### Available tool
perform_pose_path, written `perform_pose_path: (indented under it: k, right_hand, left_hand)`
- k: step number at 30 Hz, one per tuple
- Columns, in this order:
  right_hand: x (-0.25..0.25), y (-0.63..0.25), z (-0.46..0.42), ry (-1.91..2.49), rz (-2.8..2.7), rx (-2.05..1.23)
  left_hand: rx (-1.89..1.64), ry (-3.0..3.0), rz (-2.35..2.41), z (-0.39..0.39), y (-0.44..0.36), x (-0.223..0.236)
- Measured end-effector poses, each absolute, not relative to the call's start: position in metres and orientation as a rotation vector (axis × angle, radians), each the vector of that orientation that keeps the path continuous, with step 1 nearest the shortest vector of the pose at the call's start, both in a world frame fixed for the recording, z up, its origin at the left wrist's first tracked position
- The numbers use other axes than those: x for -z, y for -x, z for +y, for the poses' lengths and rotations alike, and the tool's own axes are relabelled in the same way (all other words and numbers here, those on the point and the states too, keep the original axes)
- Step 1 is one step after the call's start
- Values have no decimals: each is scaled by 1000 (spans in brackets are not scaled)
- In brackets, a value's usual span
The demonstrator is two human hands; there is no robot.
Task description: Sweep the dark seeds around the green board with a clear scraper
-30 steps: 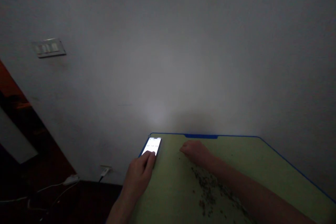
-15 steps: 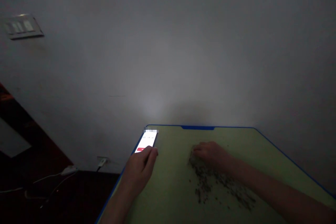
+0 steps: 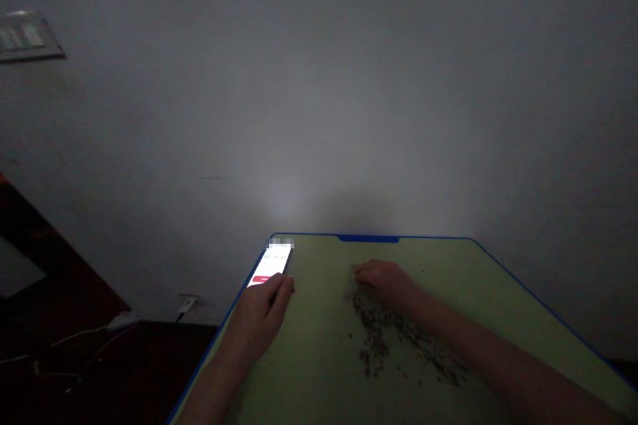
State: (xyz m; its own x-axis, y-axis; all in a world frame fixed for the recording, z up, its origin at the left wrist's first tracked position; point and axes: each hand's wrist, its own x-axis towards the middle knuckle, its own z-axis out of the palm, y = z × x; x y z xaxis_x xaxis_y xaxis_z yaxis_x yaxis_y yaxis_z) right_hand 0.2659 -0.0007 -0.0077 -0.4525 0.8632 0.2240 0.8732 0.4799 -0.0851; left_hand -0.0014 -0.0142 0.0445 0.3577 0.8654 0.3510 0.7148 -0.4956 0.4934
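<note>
My left hand (image 3: 266, 305) is curled closed at the near end of a lit phone (image 3: 272, 262), hiding its lower part. Whether the fingers hold anything is hidden. Across the table, my right hand (image 3: 381, 281) is closed with its fingertips pinched together, low over the tabletop. A faint, pale, see-through thing (image 3: 351, 287) shows by those fingertips, too dim to name. Many small dark grains (image 3: 376, 335), like seeds or beads, lie scattered below my right hand and along the forearm.
The pale green table (image 3: 309, 358) has a blue rim and stands against a grey wall (image 3: 329, 113). A switch plate (image 3: 24, 36) is on the wall at upper left. White cables (image 3: 80, 333) and a plug (image 3: 186, 306) are low on the left. The room is dim.
The whole view has shifted slightly to the left and up. Both hands keep nearly the same pose and place on the table, and the grains look sharper now.
</note>
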Motion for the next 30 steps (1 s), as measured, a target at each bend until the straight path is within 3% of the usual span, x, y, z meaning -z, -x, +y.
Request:
perform_pose_path:
  k: [8,18,30]
  right_hand:
    - [5,-304,-29,1466,-2444,16]
    - [9,-227,-7,1283,-2479,-94]
    - [7,-293,-46,1302,-2338,-237]
  left_hand:
    - [-820,-2392,1427,-14,1,-44]
    - [-819,-2391,1427,-15,0,-45]
    - [-786,-2423,1438,-12,3,-38]
